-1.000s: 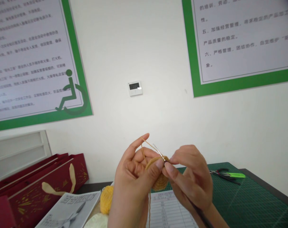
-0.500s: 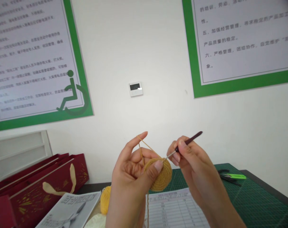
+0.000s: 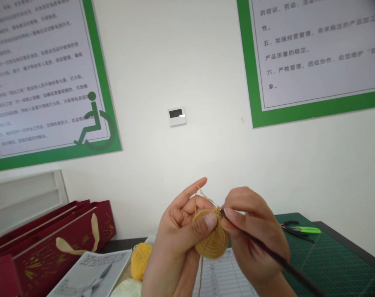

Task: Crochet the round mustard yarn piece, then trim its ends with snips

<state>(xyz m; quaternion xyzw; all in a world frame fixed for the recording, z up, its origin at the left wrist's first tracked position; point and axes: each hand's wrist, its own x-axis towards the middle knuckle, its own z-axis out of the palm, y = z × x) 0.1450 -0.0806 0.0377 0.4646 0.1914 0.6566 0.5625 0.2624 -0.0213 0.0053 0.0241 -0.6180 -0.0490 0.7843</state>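
- Crocheted disc (image 3: 212, 241) of mustard-yellow yarn sits between your two hands, held up in front of the wall, above the printed form (image 3: 220, 278) that lies on the near part of the table.
- Your left hand (image 3: 179, 235) has its thumb and curled fingers closed on the disc's left rim; the forefinger stands straight up with the yarn strand (image 3: 200, 190) looped over its tip.
- Your right hand (image 3: 252, 231) has its fingers closed tight around the crochet hook (image 3: 268, 252), pinching it close to the metal end.
- Half a second ago the hook's dark handle pointed up and to the right, with only its tip at the disc's edge. Now the handle slants down toward the lower right and the metal tip lies at the top rim of the disc, against the strand.
- Your hands have also drawn closer together, so the right fingertips nearly touch the left thumb. By my judgement, the hook has swung over to work a stitch at the rim.
- A ball of yellow yarn (image 3: 141, 258) rests on the table just left of your left wrist.
- Green-handled snips (image 3: 300, 229) lie on the green cutting mat (image 3: 339, 255) toward the table's far right edge, well apart from your hands.
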